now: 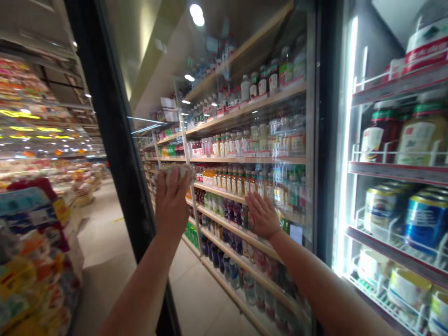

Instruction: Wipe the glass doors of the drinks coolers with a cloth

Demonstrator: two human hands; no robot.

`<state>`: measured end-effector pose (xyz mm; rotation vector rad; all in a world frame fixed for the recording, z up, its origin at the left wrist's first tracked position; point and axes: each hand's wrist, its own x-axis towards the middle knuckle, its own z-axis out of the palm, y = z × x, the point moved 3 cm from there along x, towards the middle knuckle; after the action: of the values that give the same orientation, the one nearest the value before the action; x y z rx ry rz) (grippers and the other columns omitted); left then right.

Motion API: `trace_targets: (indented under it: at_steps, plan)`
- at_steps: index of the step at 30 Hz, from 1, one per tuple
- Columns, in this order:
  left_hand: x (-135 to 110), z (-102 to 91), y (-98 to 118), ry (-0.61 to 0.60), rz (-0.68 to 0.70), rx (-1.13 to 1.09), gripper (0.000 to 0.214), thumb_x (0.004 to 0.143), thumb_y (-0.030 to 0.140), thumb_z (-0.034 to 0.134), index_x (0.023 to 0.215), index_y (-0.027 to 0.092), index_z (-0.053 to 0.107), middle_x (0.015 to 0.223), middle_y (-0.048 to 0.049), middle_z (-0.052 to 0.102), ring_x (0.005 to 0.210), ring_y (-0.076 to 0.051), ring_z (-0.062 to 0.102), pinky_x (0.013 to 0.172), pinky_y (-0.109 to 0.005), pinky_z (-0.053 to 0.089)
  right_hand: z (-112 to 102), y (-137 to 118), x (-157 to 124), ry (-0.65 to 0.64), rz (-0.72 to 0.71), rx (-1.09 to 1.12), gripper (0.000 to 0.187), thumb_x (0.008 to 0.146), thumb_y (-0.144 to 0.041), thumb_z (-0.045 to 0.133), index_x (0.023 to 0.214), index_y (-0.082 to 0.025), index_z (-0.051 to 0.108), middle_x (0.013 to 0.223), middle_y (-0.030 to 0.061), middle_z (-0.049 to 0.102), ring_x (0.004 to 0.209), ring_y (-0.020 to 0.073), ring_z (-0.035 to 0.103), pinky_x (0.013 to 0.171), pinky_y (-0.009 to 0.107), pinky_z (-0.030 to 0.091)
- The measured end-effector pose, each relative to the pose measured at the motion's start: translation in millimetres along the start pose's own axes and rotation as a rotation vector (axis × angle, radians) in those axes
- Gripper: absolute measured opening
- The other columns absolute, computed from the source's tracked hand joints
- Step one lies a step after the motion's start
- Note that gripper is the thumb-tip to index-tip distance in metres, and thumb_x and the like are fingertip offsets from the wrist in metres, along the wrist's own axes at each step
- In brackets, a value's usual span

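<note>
An open glass fridge door [217, 116] swings out in front of me, mirroring shelves of bottled drinks. My left hand [172, 200] is closed round a crumpled pale cloth [179, 171] and presses it against the glass near the door's left side. My right hand [262, 215] lies flat on the glass with fingers stretched out, to the right of the cloth and a little lower. Both forearms reach up from the bottom of the view.
The door's black frame [115, 140] runs down the left. The lit fridge interior [402, 186] on the right holds wire shelves of cans, jars and bottles. A shop aisle with a tiled floor [101, 233] and a goods display [31, 261] lies at left.
</note>
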<state>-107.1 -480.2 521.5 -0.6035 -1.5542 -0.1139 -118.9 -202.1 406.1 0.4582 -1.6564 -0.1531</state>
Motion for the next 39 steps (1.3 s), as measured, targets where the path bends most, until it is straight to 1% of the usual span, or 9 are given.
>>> trace_targets:
  at_steps: [3, 9, 12, 17, 21, 25, 28, 33, 39]
  plan:
    - [-10, -0.7, 7, 0.029, -0.028, 0.020, 0.077, 0.094, -0.004, 0.044, 0.161, 0.032, 0.029, 0.170, -0.0035, 0.014, 0.157, -0.033, 0.014, 0.127, -0.056, 0.026, 0, -1, 0, 0.016, -0.001, 0.002, 0.071, 0.097, -0.024, 0.043, 0.163, -0.013, 0.018, 0.153, 0.0105, 0.050, 0.151, 0.0253, 0.035, 0.128, 0.048, 0.017]
    - [-105, 8.0, 62, -0.188, 0.192, -0.090, 0.069, 0.097, -0.004, 0.037, 0.159, 0.027, 0.036, 0.154, -0.0071, 0.049, 0.153, -0.027, 0.029, 0.127, -0.048, 0.031, 1, -2, 0, -0.001, -0.001, 0.001, 0.067, 0.098, -0.025, 0.044, 0.161, -0.012, 0.025, 0.155, 0.0092, 0.049, 0.152, 0.0246, 0.032, 0.129, 0.047, 0.013]
    - [-89, 5.5, 44, -0.139, 0.213, -0.061, 0.068, 0.097, -0.003, 0.039, 0.156, 0.030, 0.041, 0.155, -0.0045, 0.049, 0.153, -0.026, 0.030, 0.127, -0.048, 0.031, 2, -2, 1, -0.003, -0.004, 0.006, 0.065, 0.098, -0.024, 0.044, 0.160, -0.011, 0.030, 0.156, 0.0095, 0.048, 0.154, 0.0241, 0.028, 0.129, 0.047, 0.012]
    - [-15, 0.6, -9, 0.055, -0.057, 0.046, 0.066, 0.096, 0.000, 0.046, 0.154, 0.030, 0.045, 0.164, -0.0054, 0.033, 0.154, -0.030, 0.027, 0.125, -0.052, 0.032, 3, -2, 1, -0.008, 0.002, 0.012, 0.066, 0.097, -0.024, 0.045, 0.160, -0.011, 0.029, 0.156, 0.0099, 0.047, 0.155, 0.0240, 0.024, 0.129, 0.047, 0.012]
    - [-38, 10.1, 20, 0.058, -0.050, 0.052, 0.058, 0.097, 0.003, 0.050, 0.149, 0.028, 0.052, 0.163, -0.0079, 0.036, 0.153, -0.029, 0.030, 0.124, -0.051, 0.032, 3, -1, 0, -0.011, 0.001, 0.001, 0.068, 0.097, -0.025, 0.045, 0.161, -0.013, 0.026, 0.156, 0.0101, 0.047, 0.154, 0.0241, 0.028, 0.129, 0.048, 0.013]
    - [-88, 19.6, 72, -0.137, 0.245, -0.067, 0.051, 0.101, 0.008, 0.046, 0.145, 0.030, 0.056, 0.153, -0.0021, 0.051, 0.153, -0.025, 0.029, 0.128, -0.047, 0.025, 1, 0, 0, -0.004, 0.001, 0.010, 0.070, 0.097, -0.025, 0.045, 0.162, -0.013, 0.023, 0.155, 0.0098, 0.048, 0.154, 0.0235, 0.027, 0.129, 0.047, 0.014]
    - [-71, 14.3, 64, -0.170, 0.307, -0.041, 0.053, 0.100, 0.007, 0.045, 0.146, 0.031, 0.056, 0.151, -0.0008, 0.054, 0.152, -0.024, 0.032, 0.128, -0.047, 0.025, 0, 0, 0, -0.010, 0.000, 0.018, 0.071, 0.097, -0.024, 0.044, 0.163, -0.012, 0.020, 0.155, 0.0103, 0.049, 0.154, 0.0234, 0.027, 0.129, 0.048, 0.014]
    - [-2, -0.7, 12, 0.026, -0.005, 0.078, 0.056, 0.097, 0.004, 0.048, 0.147, 0.029, 0.054, 0.160, -0.0064, 0.042, 0.153, -0.032, 0.028, 0.123, -0.055, 0.033, 3, 1, -3, -0.028, 0.008, 0.004, 0.073, 0.097, -0.026, 0.044, 0.164, -0.015, 0.017, 0.156, 0.0108, 0.047, 0.152, 0.0248, 0.033, 0.128, 0.049, 0.018]
    - [-68, 9.9, 65, -0.117, 0.279, -0.101, 0.052, 0.101, 0.008, 0.043, 0.148, 0.027, 0.053, 0.152, -0.0050, 0.053, 0.155, -0.028, 0.025, 0.129, -0.053, 0.022, 3, 2, -3, -0.025, 0.011, 0.001, 0.069, 0.097, -0.025, 0.043, 0.162, -0.015, 0.024, 0.156, 0.0104, 0.048, 0.151, 0.0247, 0.036, 0.128, 0.048, 0.015]
